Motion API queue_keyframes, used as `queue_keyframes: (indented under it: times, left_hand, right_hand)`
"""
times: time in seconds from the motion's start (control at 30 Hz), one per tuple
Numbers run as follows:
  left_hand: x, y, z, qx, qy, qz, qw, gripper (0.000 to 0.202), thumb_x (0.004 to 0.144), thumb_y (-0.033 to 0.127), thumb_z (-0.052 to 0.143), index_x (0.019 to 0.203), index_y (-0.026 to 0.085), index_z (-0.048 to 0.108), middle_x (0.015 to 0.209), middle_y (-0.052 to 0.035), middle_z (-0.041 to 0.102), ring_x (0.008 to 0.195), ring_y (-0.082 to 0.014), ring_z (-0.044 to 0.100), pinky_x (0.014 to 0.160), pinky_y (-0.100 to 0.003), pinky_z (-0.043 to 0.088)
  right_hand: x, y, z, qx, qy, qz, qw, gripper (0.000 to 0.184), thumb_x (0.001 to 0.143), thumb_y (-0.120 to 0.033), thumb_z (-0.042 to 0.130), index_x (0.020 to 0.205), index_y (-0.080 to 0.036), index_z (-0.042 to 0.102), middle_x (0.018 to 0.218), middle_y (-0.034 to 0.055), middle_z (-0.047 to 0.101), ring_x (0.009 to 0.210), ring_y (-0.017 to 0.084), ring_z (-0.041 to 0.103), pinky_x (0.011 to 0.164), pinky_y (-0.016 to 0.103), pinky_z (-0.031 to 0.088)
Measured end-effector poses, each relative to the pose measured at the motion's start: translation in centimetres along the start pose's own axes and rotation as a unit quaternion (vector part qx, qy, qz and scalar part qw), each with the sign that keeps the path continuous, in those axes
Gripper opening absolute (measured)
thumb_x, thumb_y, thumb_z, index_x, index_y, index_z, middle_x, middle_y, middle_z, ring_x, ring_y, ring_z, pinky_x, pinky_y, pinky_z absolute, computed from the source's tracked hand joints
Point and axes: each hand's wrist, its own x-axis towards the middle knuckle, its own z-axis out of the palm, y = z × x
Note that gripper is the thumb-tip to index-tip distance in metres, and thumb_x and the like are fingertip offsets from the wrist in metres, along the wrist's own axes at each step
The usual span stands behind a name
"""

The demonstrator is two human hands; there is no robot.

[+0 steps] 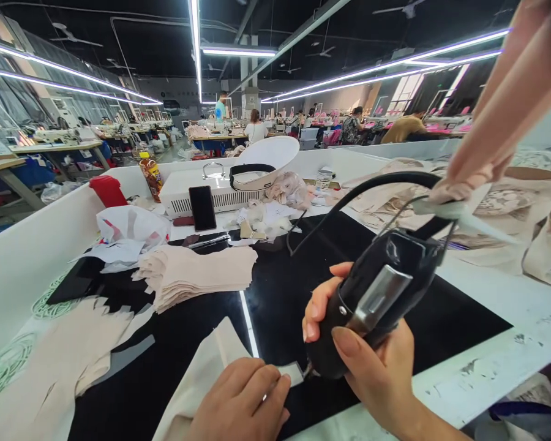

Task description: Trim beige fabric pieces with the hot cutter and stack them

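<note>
My right hand (367, 361) is wrapped round a black hand-held power tool (381, 288) with a silver metal lever, my thumb along its lower end. The tool hangs tilted from a twisted beige cloth strap (496, 110), and a black cable (371, 182) leaves its top. Its small metal tip touches or nearly touches a whitish strip (292, 372) at the edge of a beige fabric piece (211, 355). My left hand (248, 398) presses that fabric onto the black board (321, 263), fingers bent and together at the strip. What lies under the fingers is hidden.
Stacked beige fabric pieces (197, 272) and more cut fabric (73, 349) lie on the left. Behind stand a vented white box (188, 190), a phone (202, 208), a white visor (270, 156) and a bottle (151, 177). Fabric heaps (395, 196) fill the right. People sit at machines farther off.
</note>
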Motion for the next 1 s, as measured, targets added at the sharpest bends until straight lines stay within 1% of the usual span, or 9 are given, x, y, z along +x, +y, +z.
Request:
queue_keyframes:
  times: [0.17,0.3,0.37,0.43,0.57,0.7,0.83,0.93,1.0]
  left_hand:
    - [0.9,-0.4,-0.1,-0.049,-0.025,-0.014,0.998,0.033,0.118,0.023,0.037,0.109,0.017,0.067,0.085,-0.0008,0.072,0.074,-0.0168,0.072,0.07,-0.027,0.061]
    - [1.5,-0.1,0.4,-0.079,-0.042,-0.035,0.995,0.032,0.117,0.023,0.039,0.1,0.019,0.066,0.083,-0.0009,0.068,0.07,-0.0188,0.067,0.063,-0.031,0.059]
    - [1.8,0.1,0.8,-0.087,-0.056,-0.051,0.993,0.031,0.116,0.022,0.041,0.096,0.02,0.065,0.083,-0.0013,0.067,0.071,-0.0201,0.065,0.063,-0.033,0.058]
    - [2.0,0.3,1.2,-0.093,-0.076,-0.069,0.99,0.029,0.114,0.019,0.044,0.095,0.02,0.066,0.084,-0.0017,0.067,0.073,-0.0211,0.065,0.066,-0.035,0.059]
    - [2.1,0.4,1.5,-0.093,-0.095,-0.088,0.987,0.025,0.11,0.015,0.05,0.092,0.021,0.066,0.083,-0.0014,0.066,0.074,-0.0216,0.064,0.067,-0.036,0.058]
    - [1.9,0.4,1.6,-0.099,-0.098,-0.097,0.985,0.022,0.109,0.014,0.052,0.096,0.021,0.068,0.084,-0.0013,0.066,0.075,-0.0216,0.064,0.068,-0.036,0.057]
    - [1.7,0.6,1.7,-0.112,-0.096,-0.104,0.984,0.02,0.108,0.014,0.055,0.096,0.021,0.068,0.085,-0.0008,0.067,0.075,-0.0213,0.064,0.068,-0.036,0.056]
    - [1.7,0.7,2.0,-0.11,-0.086,-0.103,0.985,0.018,0.107,0.012,0.057,0.096,0.021,0.068,0.086,-0.0003,0.068,0.077,-0.0214,0.064,0.069,-0.036,0.055]
    - [1.7,0.7,2.2,-0.098,-0.073,-0.095,0.988,0.019,0.106,0.011,0.058,0.093,0.021,0.066,0.084,0.0003,0.067,0.076,-0.0212,0.064,0.068,-0.036,0.054]
  right_hand:
    - [-0.3,0.0,0.1,-0.004,0.004,-0.013,1.0,0.04,0.094,-0.046,0.084,0.126,-0.033,0.063,0.083,-0.0023,0.069,0.06,0.012,0.062,0.054,0.026,0.057]
    - [-0.6,0.5,0.0,-0.013,0.005,-0.023,1.0,0.04,0.096,-0.043,0.082,0.126,-0.031,0.061,0.084,-0.002,0.068,0.06,0.013,0.063,0.054,0.027,0.058]
    - [-0.8,0.8,-0.1,-0.014,0.008,-0.019,1.0,0.042,0.096,-0.041,0.082,0.13,-0.031,0.059,0.087,-0.001,0.069,0.061,0.014,0.064,0.056,0.029,0.059]
    - [-0.9,0.9,-0.2,-0.013,0.014,-0.017,1.0,0.044,0.096,-0.04,0.082,0.131,-0.03,0.058,0.088,-0.0001,0.069,0.062,0.015,0.065,0.057,0.03,0.06]
    - [-0.6,0.6,-0.1,-0.015,0.015,-0.024,1.0,0.042,0.095,-0.042,0.083,0.127,-0.03,0.06,0.085,-0.0007,0.069,0.061,0.015,0.065,0.056,0.029,0.059]
    - [-0.3,0.2,0.2,0.002,0.022,-0.022,1.0,0.04,0.094,-0.045,0.084,0.123,-0.03,0.062,0.083,-0.0011,0.069,0.062,0.014,0.065,0.056,0.027,0.059]
    - [-0.4,0.4,0.1,0.007,0.022,-0.016,1.0,0.039,0.093,-0.044,0.085,0.123,-0.03,0.063,0.084,-0.0008,0.07,0.063,0.014,0.066,0.058,0.028,0.06]
    - [-0.6,0.5,0.0,0.006,0.017,-0.014,1.0,0.041,0.093,-0.043,0.085,0.125,-0.03,0.063,0.085,0.0004,0.071,0.064,0.015,0.067,0.059,0.029,0.061]
    - [-0.6,0.5,0.0,0.004,0.02,-0.015,1.0,0.041,0.093,-0.043,0.086,0.125,-0.029,0.063,0.085,0.0007,0.071,0.064,0.016,0.068,0.058,0.029,0.061]
